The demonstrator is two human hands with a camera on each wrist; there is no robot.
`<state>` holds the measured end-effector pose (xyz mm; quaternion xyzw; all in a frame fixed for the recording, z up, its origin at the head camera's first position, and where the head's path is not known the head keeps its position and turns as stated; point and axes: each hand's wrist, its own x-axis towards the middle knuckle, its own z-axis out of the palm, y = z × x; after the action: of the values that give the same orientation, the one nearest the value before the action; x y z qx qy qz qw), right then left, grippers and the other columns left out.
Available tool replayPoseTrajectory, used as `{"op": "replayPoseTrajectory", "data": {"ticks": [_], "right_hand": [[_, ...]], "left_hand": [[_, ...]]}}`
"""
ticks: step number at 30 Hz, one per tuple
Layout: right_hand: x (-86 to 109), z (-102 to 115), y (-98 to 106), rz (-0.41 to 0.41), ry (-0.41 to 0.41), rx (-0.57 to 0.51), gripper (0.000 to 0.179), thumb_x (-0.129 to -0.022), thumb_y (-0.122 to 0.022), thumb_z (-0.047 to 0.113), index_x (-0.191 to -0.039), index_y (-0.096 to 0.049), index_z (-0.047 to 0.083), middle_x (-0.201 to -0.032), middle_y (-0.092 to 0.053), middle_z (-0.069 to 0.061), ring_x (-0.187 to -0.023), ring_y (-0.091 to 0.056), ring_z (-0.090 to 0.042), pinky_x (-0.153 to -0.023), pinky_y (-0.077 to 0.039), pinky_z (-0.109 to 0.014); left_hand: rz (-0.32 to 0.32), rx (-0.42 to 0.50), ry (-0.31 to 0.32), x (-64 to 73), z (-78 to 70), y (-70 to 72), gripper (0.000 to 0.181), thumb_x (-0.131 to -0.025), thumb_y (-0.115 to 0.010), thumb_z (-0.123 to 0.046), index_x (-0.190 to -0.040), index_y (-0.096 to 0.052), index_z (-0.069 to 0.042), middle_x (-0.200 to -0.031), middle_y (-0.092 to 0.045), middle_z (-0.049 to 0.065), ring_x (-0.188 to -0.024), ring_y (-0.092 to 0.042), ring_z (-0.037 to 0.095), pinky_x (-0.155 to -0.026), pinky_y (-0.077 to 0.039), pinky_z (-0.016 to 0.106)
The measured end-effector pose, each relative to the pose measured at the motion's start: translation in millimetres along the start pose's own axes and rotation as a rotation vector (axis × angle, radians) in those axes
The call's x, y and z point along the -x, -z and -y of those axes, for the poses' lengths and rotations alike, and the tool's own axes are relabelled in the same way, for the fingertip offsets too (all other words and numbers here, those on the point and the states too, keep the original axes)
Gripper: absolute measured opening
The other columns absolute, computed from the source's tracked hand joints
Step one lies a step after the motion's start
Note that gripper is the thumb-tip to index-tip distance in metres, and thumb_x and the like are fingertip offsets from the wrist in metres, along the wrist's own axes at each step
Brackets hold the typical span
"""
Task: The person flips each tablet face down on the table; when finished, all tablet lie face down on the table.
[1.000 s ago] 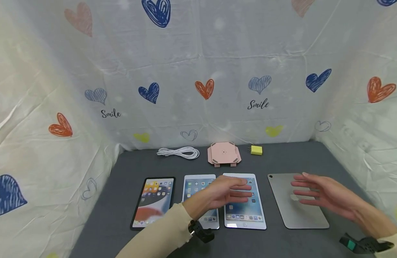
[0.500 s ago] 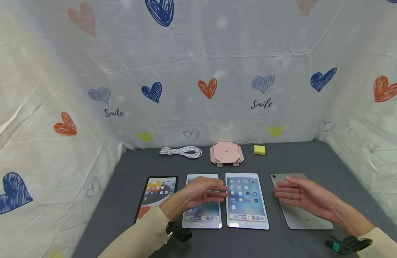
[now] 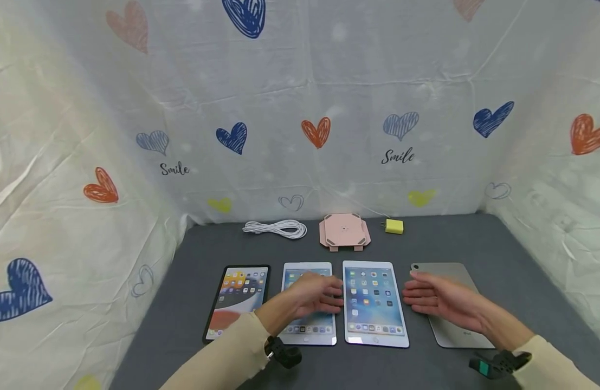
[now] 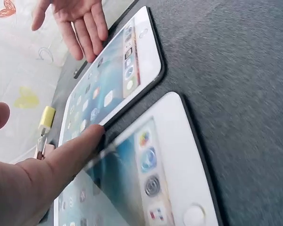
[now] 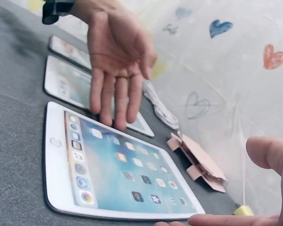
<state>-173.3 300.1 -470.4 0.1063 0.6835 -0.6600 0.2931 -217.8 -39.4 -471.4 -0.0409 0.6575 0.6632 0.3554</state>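
Observation:
My left hand (image 3: 313, 294) hovers over a white-framed tablet (image 3: 309, 335), its fingers pointing right and slightly bent, with nothing held. My right hand (image 3: 441, 299) hangs over the left edge of a grey tablet (image 3: 459, 331) lying face down, fingers straight, palm turned inward and bare. Between the hands another white-framed tablet (image 3: 375, 298) lies face up, its home screen lit with app icons. In the right wrist view the left hand (image 5: 117, 70) shows an empty palm with extended fingers. A black-framed tablet (image 3: 238, 300) lies screen up at the far left.
Behind the row of tablets lie a coiled white cable (image 3: 275, 228), a folded pink stand (image 3: 345, 231) and a yellow charger plug (image 3: 394, 226). They sit on a dark grey tabletop (image 3: 221, 246). A white curtain (image 3: 270, 97) with heart prints encloses the back and sides.
The right hand has moved left across the grey tablet. The left hand has drawn back left off the middle tablet, then edged slightly right. The tablets stay in place; the view shifts slightly.

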Motion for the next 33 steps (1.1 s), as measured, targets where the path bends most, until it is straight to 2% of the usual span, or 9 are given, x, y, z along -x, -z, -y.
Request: {"op": "replayPoseTrajectory", "data": {"ticks": [5, 10, 13, 15, 21, 25, 29, 33], "right_hand": [[-3.0, 0, -1, -0.017, -0.012, 0.017, 0.089, -0.115, -0.047, 0.056, -0.162, -0.03, -0.018, -0.165, -0.042, -0.039, -0.146, -0.058, -0.044, -0.122, -0.051, -0.055], [-4.1, 0, -3, -0.044, -0.017, 0.019, 0.092, -0.115, -0.043, 0.06, -0.163, -0.027, -0.017, -0.171, -0.029, -0.04, -0.154, -0.046, -0.05, -0.127, -0.046, -0.056], [0.0, 1, -2, -0.048, -0.007, 0.012, 0.094, -0.116, -0.04, 0.059, -0.164, -0.019, -0.019, -0.172, -0.021, -0.042, -0.159, -0.036, -0.052, -0.131, -0.04, -0.058], [4.5, 3, 1, -0.046, -0.002, 0.002, 0.094, -0.116, -0.038, 0.059, -0.165, -0.015, -0.019, -0.171, -0.02, -0.042, -0.158, -0.034, -0.053, -0.129, -0.042, -0.058], [19.4, 7, 20, -0.025, 0.016, 0.006, 0.096, -0.116, -0.036, 0.062, -0.169, -0.008, -0.013, -0.174, -0.014, -0.04, -0.155, -0.041, -0.049, -0.12, -0.053, -0.051], [29.3, 10, 37, 0.01, 0.046, 0.022, 0.093, -0.117, -0.031, 0.06, -0.17, -0.005, -0.012, -0.177, -0.007, -0.039, -0.149, -0.052, -0.038, -0.114, -0.058, -0.041], [36.1, 16, 42, 0.034, 0.06, 0.041, 0.091, -0.118, -0.028, 0.059, -0.17, -0.005, -0.012, -0.178, -0.007, -0.038, -0.143, -0.057, -0.028, -0.111, -0.06, -0.036], [40.1, 23, 36, 0.04, 0.065, 0.063, 0.09, -0.118, -0.028, 0.059, -0.171, -0.005, -0.01, -0.178, -0.007, -0.038, -0.145, -0.056, -0.029, -0.112, -0.059, -0.037]], "left_hand": [[0.005, -0.025, 0.006, -3.7, -2.6, -9.0, 0.052, -0.105, -0.07, -0.021, -0.144, -0.061, 0.01, -0.135, -0.07, 0.026, -0.113, -0.078, 0.038, -0.097, -0.068, 0.05], [0.008, 0.004, 0.006, -6.3, -1.8, -16.9, 0.054, -0.104, -0.068, -0.021, -0.145, -0.058, 0.011, -0.135, -0.069, 0.026, -0.112, -0.077, 0.038, -0.098, -0.067, 0.052], [0.026, 0.027, -0.003, -7.5, 0.1, -24.6, 0.056, -0.102, -0.067, -0.021, -0.145, -0.056, 0.013, -0.137, -0.067, 0.027, -0.114, -0.075, 0.04, -0.1, -0.066, 0.054], [0.046, 0.048, -0.003, -9.5, 2.0, -29.9, 0.055, -0.102, -0.066, -0.02, -0.144, -0.056, 0.013, -0.136, -0.067, 0.026, -0.115, -0.075, 0.04, -0.101, -0.066, 0.055], [0.136, 0.121, 0.006, -19.1, 9.5, -46.1, 0.05, -0.105, -0.06, -0.021, -0.145, -0.056, 0.01, -0.141, -0.065, 0.023, -0.126, -0.071, 0.039, -0.111, -0.061, 0.056], [0.192, 0.177, 0.013, -23.4, 11.0, -55.5, 0.054, -0.108, -0.057, -0.021, -0.152, -0.053, 0.01, -0.148, -0.064, 0.025, -0.137, -0.065, 0.042, -0.117, -0.055, 0.058], [0.218, 0.197, 0.011, -21.4, 1.0, -60.6, 0.054, -0.109, -0.057, -0.021, -0.152, -0.052, 0.01, -0.147, -0.067, 0.026, -0.138, -0.066, 0.045, -0.116, -0.057, 0.057], [0.255, 0.21, -0.01, -13.5, -19.7, -66.4, 0.049, -0.109, -0.059, -0.019, -0.149, -0.055, 0.009, -0.145, -0.069, 0.027, -0.133, -0.069, 0.045, -0.11, -0.06, 0.054]]}}
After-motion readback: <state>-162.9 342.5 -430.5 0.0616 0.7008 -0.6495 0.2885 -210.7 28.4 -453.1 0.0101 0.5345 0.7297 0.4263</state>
